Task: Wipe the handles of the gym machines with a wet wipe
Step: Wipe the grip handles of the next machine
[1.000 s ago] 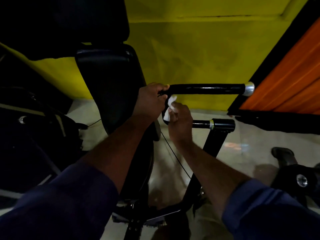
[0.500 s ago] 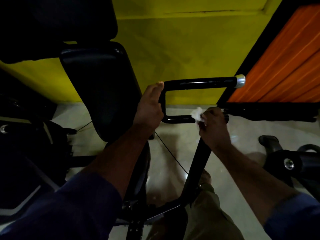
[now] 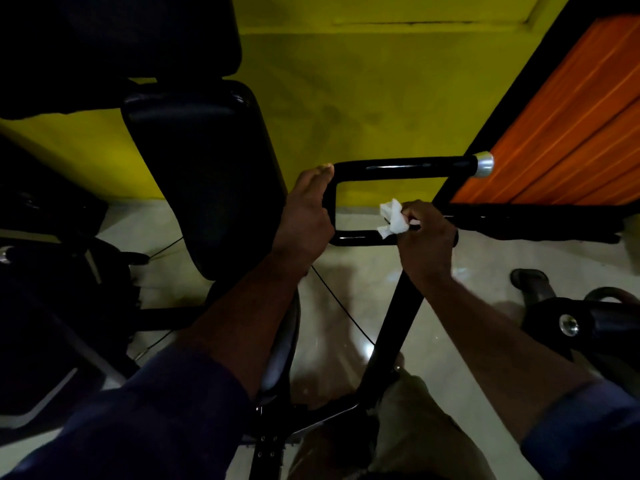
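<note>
A black U-shaped machine handle [image 3: 398,167] with a silver end cap [image 3: 484,163] runs across the middle of the view. My left hand [image 3: 304,216] grips its curved left bend. My right hand [image 3: 427,240] is wrapped round the lower bar [image 3: 356,239] with a crumpled white wet wipe [image 3: 391,219] pinched in its fingers, the wipe sticking out to the left and lying against the bar. The part of the lower bar under my right hand is hidden.
A black padded backrest [image 3: 204,174] stands left of the handle. The handle's black upright post [image 3: 394,323] drops to the pale floor. A yellow wall [image 3: 363,98] is behind, an orange panel [image 3: 571,133] at right, and dark machine parts [image 3: 571,323] low on the right.
My right hand with the wipe has slid from the handle's left bend rightward along the lower bar. My left hand stays on the bend. The view has shifted slightly.
</note>
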Demonstrator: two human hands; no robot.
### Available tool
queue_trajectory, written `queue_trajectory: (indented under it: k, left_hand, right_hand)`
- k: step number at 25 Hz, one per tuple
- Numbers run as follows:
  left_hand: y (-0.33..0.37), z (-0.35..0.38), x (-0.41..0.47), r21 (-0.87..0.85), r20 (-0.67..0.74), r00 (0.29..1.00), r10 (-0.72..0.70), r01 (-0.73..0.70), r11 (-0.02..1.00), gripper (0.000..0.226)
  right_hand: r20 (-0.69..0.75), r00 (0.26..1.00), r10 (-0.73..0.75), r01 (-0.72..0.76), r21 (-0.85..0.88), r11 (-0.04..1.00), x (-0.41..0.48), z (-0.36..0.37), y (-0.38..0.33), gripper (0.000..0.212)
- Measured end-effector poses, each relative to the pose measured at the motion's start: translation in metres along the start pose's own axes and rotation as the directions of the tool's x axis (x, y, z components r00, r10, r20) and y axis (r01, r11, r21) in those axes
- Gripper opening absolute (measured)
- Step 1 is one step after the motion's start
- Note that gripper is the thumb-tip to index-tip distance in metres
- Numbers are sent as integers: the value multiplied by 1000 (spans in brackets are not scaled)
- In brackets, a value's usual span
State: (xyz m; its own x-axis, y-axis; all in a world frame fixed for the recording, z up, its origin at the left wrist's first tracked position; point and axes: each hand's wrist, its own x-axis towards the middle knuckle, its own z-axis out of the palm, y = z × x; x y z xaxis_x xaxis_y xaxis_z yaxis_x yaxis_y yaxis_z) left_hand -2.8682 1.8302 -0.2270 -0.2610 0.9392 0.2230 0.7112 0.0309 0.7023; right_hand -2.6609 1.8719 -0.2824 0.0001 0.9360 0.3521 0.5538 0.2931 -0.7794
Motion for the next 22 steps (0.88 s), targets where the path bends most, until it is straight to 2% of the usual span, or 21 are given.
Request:
queue_trajectory:
  k: [2,3,4,5,6,7,9,11,13,14,17,18,20,22]
  left_hand:
    - [2,2,0,-9,-17,1000,-9,9,1000,71]
    - [1,3,0,-19,-28,1000,-2,2,1000,70]
    - [-1,3,1,-29,-38,999,11,-12,1000,69]
    - [-4,5,2,-40,-46,999,14,-16,999,69]
    - [-5,6,2,-56,-46,999,3,-5,998,68]
    - [-4,6,2,-77,-40,999,-16,13,997,66]
    - [1,6,-2,-113,-40,997,-63,58,992,62]
    - [1,10,-4,-137,-67,993,-95,85,987,60]
    - [-2,15,-2,-155,-94,988,-118,103,983,60]
    - [-2,18,-2,-159,-103,986,-134,117,980,61]
    - [-1,22,-2,-155,-129,978,-164,144,977,63]
    - [-1,23,-3,-157,-136,977,-165,144,977,62]
    - [-1,23,-4,-147,-139,979,-151,131,980,63]
    - [4,20,-2,-121,-111,982,-152,138,983,64]
  right_hand:
    - [69,996,-62,58,66,996,3,15,-2,24]
    - [169,974,-149,139,71,988,0,25,1,23]
    - [328,911,-248,239,68,969,-2,31,4,25]
    - [489,808,-329,332,83,940,-3,35,10,28]
    - [601,713,-362,388,93,917,-1,37,16,30]
    - [650,661,-376,416,100,904,0,38,21,33]
    - [629,685,-368,406,90,910,0,33,25,35]
    - [628,719,-297,330,67,942,2,33,17,29]
    - [700,686,-197,287,-12,958,9,41,1,29]
    - [741,649,-170,314,-58,948,12,44,-4,26]
    - [778,595,-203,527,-187,829,9,43,-12,54]
    - [761,606,-230,562,-205,801,3,41,-8,50]
    - [706,656,-266,550,-206,809,0,37,4,36]
    - [659,723,-207,503,-296,812,1,26,19,31]
